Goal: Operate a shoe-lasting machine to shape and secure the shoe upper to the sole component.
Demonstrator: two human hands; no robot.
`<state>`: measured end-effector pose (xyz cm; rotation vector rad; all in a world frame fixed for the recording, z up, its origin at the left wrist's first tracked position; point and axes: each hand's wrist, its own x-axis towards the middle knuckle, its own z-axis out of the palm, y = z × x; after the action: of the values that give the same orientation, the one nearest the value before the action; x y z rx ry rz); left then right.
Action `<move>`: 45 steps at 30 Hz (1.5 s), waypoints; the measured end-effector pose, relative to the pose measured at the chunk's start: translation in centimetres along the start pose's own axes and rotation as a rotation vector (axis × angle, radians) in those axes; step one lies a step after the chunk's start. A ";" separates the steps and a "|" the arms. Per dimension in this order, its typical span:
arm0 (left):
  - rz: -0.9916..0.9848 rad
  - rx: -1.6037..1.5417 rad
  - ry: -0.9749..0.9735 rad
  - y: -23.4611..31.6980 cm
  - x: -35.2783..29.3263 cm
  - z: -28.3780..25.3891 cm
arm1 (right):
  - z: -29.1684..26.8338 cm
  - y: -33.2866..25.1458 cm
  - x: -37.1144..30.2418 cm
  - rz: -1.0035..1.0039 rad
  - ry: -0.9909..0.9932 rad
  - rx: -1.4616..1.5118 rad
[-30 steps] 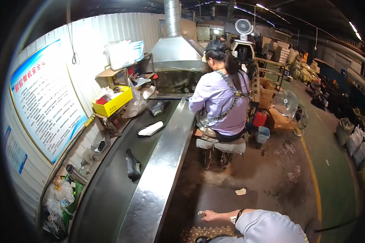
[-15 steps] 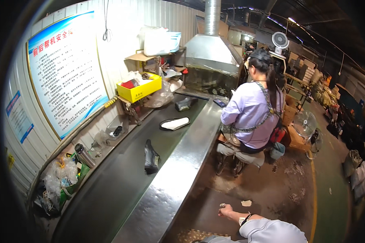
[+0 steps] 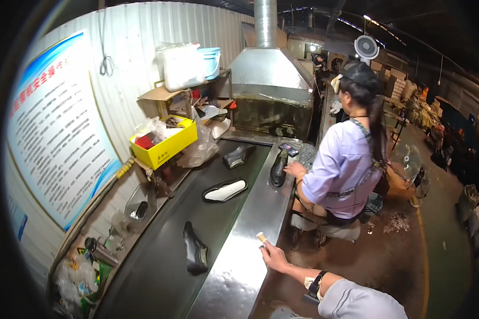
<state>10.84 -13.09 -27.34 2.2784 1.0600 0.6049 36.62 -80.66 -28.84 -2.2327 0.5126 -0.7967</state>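
- Head view: right hand (image 3: 274,257) rests at the edge of the steel rail (image 3: 234,271) beside the conveyor, fingers pinched together on a small pale brush-like stub (image 3: 261,237) that sticks up from the fist; dark watch on the wrist, grey sleeve below.
- Left hand not in view.
- Nearest item on the dark belt (image 3: 159,266): black shoe upper (image 3: 195,254), lying lengthwise just left of the rail, near the hand but apart from it.
- Further up the belt: black sole w/ white insole face (image 3: 225,190), lying crosswise; beyond it another dark shoe part (image 3: 239,156).
- Co-worker (image 3: 346,165) in lilac shirt sits at the rail's far end, back to camera, one hand by a black shoe (image 3: 278,168) standing on the rail.
- Metal hood w/ round duct (image 3: 270,80) closes the belt's far end.
- Left of belt: yellow rectangular bin (image 3: 164,142) w/ red and clear bags inside; clear plastic bag (image 3: 199,151) beside it; above, on a cardboard-topped shelf, a white translucent tub (image 3: 181,66) and a light-blue basin (image 3: 213,59).
- Wall, left: big upright poster (image 3: 56,138), white w/ blue border and red lines of text; smaller blue-white label (image 3: 17,226) lower down.
- Lower left corner: bottles and crumpled clear bags (image 3: 74,276).
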 end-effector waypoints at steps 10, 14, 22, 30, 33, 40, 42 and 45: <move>-0.121 0.498 -0.072 18.4 -6.0 16.4 | 3.1 6.8 10.2 -0.321 -0.308 -0.172; 0.505 0.364 0.020 27.2 -6.0 18.1 | 3.6 7.1 10.6 -0.314 -0.297 -0.168; 0.491 0.315 -0.096 30.8 -6.3 21.1 | 3.8 7.3 10.2 -0.329 -0.315 -0.161; 0.459 0.310 -0.103 31.0 -8.1 21.5 | 3.4 7.4 10.2 -0.296 -0.370 -0.156; 0.454 0.310 -0.098 31.1 -8.6 21.5 | 3.1 7.3 10.2 -0.295 -0.348 -0.128; 0.428 0.335 -0.110 31.1 -9.3 21.5 | 3.1 7.1 10.1 -0.288 -0.338 -0.115; 0.425 0.338 -0.119 31.3 -9.3 21.6 | 3.3 7.4 10.1 -0.305 -0.334 -0.134; 0.425 0.347 -0.129 31.6 -9.2 21.8 | 3.4 7.4 10.2 -0.311 -0.324 -0.131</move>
<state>35.61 -43.67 -24.81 2.8376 0.6573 0.4514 45.46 -89.70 -32.15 -2.5373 0.0631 -0.5446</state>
